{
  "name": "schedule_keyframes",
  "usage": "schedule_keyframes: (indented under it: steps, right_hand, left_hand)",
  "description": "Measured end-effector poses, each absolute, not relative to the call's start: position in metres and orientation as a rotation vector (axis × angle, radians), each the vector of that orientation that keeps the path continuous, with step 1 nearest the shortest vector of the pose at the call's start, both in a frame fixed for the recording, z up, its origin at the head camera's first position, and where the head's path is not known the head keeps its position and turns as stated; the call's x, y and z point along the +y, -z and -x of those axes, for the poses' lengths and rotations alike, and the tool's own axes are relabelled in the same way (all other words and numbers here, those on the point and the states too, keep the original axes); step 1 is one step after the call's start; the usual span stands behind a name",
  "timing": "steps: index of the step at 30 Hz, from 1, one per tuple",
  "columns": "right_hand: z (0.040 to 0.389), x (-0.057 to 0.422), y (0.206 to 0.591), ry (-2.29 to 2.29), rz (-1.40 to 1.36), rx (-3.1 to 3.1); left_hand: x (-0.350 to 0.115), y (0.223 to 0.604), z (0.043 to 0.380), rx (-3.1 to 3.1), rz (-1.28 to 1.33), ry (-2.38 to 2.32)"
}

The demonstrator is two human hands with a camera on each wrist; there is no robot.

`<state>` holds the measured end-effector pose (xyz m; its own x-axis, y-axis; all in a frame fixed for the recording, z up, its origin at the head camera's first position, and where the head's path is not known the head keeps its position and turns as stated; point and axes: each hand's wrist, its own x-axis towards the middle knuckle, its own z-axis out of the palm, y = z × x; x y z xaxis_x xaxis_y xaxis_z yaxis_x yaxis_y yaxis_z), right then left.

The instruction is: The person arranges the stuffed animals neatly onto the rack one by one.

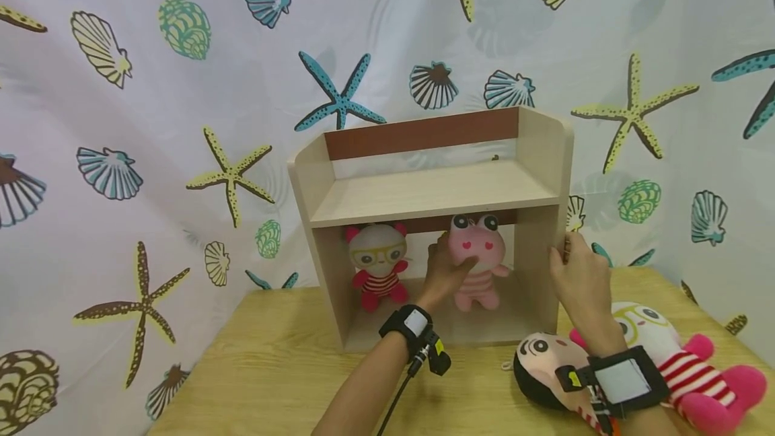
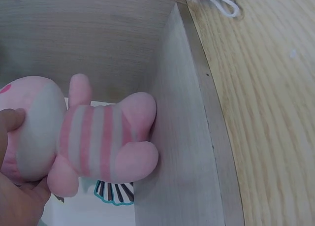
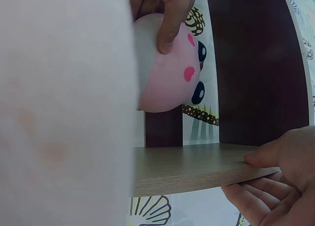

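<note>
My left hand (image 1: 446, 268) holds a pink frog plush toy (image 1: 478, 284) by the head, with the thumb across its cheek. In the left wrist view, the frog's striped body (image 2: 98, 137) has its feet against the bottom board. The toy is upright in the lower compartment of a small wooden shelf (image 1: 436, 190). To its left, inside the same compartment, sits a red-and-white plush toy (image 1: 378, 258) with yellow glasses. My right hand (image 1: 584, 281) grips the front edge of the shelf's right side panel (image 3: 211, 179), thumb on the inner face and fingers outside.
On the wooden table (image 1: 260, 362), right of the shelf, lie a plush doll (image 1: 545, 369) with black hair and a plush toy (image 1: 696, 362) in red stripes with yellow glasses. My right forearm partly covers both. A curtain (image 1: 151, 99) printed with shells and starfish hangs behind.
</note>
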<state>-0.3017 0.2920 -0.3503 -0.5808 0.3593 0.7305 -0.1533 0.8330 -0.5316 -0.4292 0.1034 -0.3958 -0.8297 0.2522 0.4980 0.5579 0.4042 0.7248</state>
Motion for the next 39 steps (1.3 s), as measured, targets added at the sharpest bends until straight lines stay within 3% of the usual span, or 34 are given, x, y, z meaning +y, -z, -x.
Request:
schedule_keyframes:
  steps: [39]
  right_hand:
    - [0.3,0.293,0.349,-0.722,0.157,-2.09]
  left_hand:
    - [0.113,0.402,0.444,-2.386,0.699,1.435]
